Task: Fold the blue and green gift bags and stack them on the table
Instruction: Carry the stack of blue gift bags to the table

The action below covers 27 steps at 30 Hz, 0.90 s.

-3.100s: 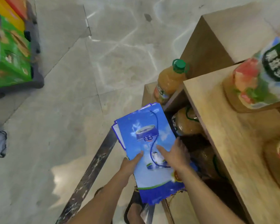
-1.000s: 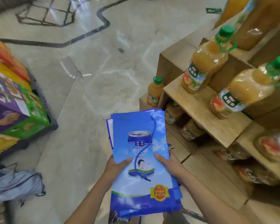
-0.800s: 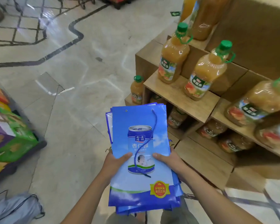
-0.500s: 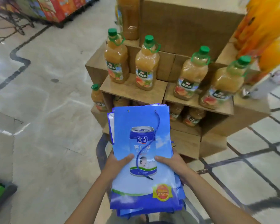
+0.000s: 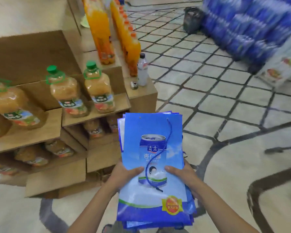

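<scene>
We grip a flat stack of blue gift bags point(image 5: 152, 165) in left hand point(image 5: 124, 174) and right hand point(image 5: 183, 175); juice shelves at ten o'clock, no bench visible, stacking remains.

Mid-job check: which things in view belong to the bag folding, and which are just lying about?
Job: stack of blue gift bags, held by left hand and right hand. No green bag shows.
Lying about: green-capped juice bottles, wooden shelf, orange drink bottles, clear bottle, blurred blue packs.
</scene>
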Available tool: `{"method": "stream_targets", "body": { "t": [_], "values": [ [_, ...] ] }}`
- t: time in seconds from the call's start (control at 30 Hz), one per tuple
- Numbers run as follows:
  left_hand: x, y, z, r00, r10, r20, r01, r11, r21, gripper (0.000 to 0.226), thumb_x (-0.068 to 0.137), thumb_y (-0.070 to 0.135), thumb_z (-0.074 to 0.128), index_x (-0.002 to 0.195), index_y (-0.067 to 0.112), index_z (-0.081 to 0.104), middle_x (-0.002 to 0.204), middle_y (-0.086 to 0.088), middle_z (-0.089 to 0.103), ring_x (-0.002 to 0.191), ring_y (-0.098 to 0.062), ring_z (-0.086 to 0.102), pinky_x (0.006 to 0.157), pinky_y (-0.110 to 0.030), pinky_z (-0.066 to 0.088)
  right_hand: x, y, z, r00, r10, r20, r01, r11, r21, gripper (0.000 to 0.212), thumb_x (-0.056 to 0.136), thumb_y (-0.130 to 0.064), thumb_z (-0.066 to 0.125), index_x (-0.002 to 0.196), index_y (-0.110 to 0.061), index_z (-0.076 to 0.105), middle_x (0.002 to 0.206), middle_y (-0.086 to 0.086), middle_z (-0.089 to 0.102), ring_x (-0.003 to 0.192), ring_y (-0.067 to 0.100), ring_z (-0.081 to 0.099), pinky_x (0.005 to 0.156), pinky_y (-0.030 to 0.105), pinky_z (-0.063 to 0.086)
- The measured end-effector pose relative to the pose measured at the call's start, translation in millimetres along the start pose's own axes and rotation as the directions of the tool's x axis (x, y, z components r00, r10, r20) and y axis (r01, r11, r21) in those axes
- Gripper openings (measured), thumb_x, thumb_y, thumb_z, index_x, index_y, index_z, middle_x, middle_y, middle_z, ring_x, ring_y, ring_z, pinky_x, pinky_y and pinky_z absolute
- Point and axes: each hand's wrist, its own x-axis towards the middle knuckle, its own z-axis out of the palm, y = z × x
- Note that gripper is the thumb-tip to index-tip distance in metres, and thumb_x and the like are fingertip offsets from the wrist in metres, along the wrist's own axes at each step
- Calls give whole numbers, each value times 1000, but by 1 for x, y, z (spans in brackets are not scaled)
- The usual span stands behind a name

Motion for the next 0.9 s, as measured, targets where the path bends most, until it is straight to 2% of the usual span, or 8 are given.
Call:
{"method": "stream_targets", "body": {
  "t": [0.13,0.27,0.37,0.53,0.63,0.7,0.77,0.9],
  "values": [
    [40,38,90,990,55,129,-65,995,77,62,68,35,94,122,20,68,106,17,78,100,-10,74,74,-19,56,-9,-13,-98,996,-36,-85,44,996,84,85,61,-38,98,134,-23,57,120,6,75,105,32,74,93,56,58],
    [76,75,173,965,110,239,-138,985,102,53,78,12,89,124,20,63,110,17,77,102,-6,73,75,-17,55,-18,-28,-178,984,-55,-167,80,986,148,73,74,-28,94,136,-20,57,119,6,75,104,32,74,90,53,60],
    [108,102,227,932,139,334,-191,974,125,57,74,25,90,125,20,65,118,7,76,108,-14,73,82,-24,58,-20,-45,-228,965,-73,-251,125,972,200,64,79,-20,88,134,-18,57,116,5,76,101,30,75,79,42,63],
    [180,153,314,864,149,481,-247,958,147,52,79,27,89,126,23,66,117,8,76,106,-16,74,81,-27,59,-2,-75,-310,927,-97,-362,191,953,234,75,68,-29,94,134,-19,58,115,4,76,101,29,75,82,44,62],
    [234,184,366,818,151,555,-284,945,161,62,74,42,87,130,27,65,123,7,74,110,-16,72,89,-39,60,19,-98,-362,904,-98,-415,216,944,248,78,68,-27,96,134,-22,56,118,4,76,103,30,74,89,51,60],
    [270,207,401,783,168,598,-317,936,152,59,75,34,87,129,25,65,121,8,75,109,-15,73,85,-32,60,36,-118,-395,886,-102,-453,235,940,248,75,72,-20,94,136,-21,55,119,5,75,105,30,74,90,52,60],
    [306,233,436,747,156,647,-330,931,157,55,78,24,85,129,23,65,120,7,75,109,-17,73,82,-28,60,51,-140,-427,866,-95,-490,250,932,263,68,76,-13,89,135,-19,55,118,6,76,103,31,74,85,48,62],
    [368,282,509,644,154,750,-400,902,159,51,85,15,85,130,26,65,124,4,74,113,-21,72,91,-39,60,72,-181,-493,820,-87,-565,304,904,302,58,81,-7,84,132,-16,57,115,7,76,99,32,75,76,41,63]
  ]
}}
